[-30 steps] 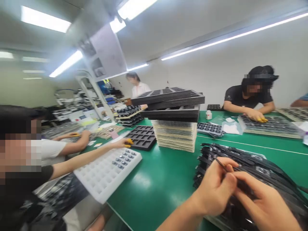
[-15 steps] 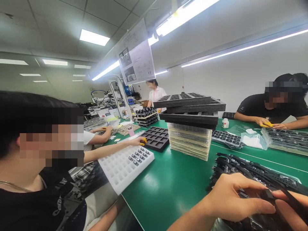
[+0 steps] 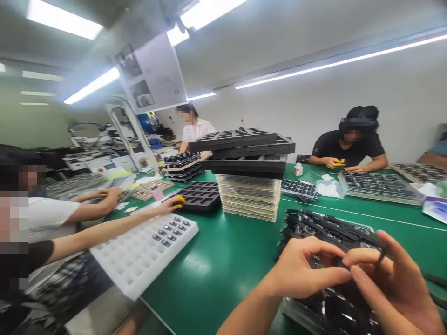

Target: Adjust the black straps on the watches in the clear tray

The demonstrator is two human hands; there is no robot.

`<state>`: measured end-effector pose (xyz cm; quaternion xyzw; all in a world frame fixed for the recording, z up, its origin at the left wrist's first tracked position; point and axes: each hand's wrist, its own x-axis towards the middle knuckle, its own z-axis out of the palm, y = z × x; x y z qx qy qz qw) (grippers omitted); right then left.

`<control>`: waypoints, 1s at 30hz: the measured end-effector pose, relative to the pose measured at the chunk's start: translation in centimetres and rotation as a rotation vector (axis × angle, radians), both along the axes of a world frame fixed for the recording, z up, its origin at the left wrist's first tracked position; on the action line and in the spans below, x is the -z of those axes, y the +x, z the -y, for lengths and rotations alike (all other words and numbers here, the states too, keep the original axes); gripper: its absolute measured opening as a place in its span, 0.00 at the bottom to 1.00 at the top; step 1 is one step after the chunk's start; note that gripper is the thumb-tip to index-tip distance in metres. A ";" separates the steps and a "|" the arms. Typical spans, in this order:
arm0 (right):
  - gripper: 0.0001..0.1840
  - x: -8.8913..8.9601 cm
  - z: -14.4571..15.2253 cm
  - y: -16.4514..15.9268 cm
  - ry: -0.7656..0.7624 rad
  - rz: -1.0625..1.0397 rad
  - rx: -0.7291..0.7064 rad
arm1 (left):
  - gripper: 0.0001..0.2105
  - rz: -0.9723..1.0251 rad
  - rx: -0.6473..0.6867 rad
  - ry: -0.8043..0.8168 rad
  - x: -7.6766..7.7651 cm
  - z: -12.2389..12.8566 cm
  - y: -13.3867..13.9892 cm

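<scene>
My left hand (image 3: 307, 270) and my right hand (image 3: 398, 284) meet at the lower right, fingertips nearly touching. Both are pinched on a thin black strip (image 3: 382, 253); most of it is hidden behind my fingers. Just behind and beneath them lies a pile of long black perforated strips (image 3: 314, 221). Under my hands is a clear plastic tray (image 3: 289, 309) with glossy black parts in it.
Black gridded foam trays (image 3: 251, 151) lie askew on a stack of cream-edged trays (image 3: 247, 200). Left of it, a co-worker's yellow-tipped hand (image 3: 174, 203) reaches over a white foam tray (image 3: 131, 284) toward a black compartment tray (image 3: 199, 204). Another person (image 3: 349, 144) works across the green table (image 3: 206, 270).
The view has swung to the right, so surroundings sit further left. My right hand shows more fully, its fingers raised, and the strip between my hands has been turned.
</scene>
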<state>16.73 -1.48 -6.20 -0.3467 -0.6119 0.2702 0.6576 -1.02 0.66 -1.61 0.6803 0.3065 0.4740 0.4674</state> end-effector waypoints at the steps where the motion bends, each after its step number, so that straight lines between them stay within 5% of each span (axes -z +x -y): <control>1: 0.32 -0.3 0.2 0.1 0.035 0.022 0.000 | 0.17 -0.028 0.022 0.018 -0.1 -0.1 -0.1; 11: 0.15 -2.0 -0.4 0.9 0.333 0.305 0.097 | 0.10 -0.113 0.052 0.125 -0.8 -0.4 -0.6; 16: 0.08 -1.7 -0.2 -0.3 0.291 0.162 0.184 | 0.12 -0.048 0.012 0.125 -0.2 -0.5 -0.7; 26: 0.11 -2.0 -0.6 -0.4 0.103 0.207 -0.043 | 0.10 -0.037 -0.046 0.133 -0.4 -0.6 -0.8; 30: 0.13 -1.9 -0.7 -1.3 0.005 0.184 0.022 | 0.16 0.161 -0.050 0.002 0.4 -0.6 0.3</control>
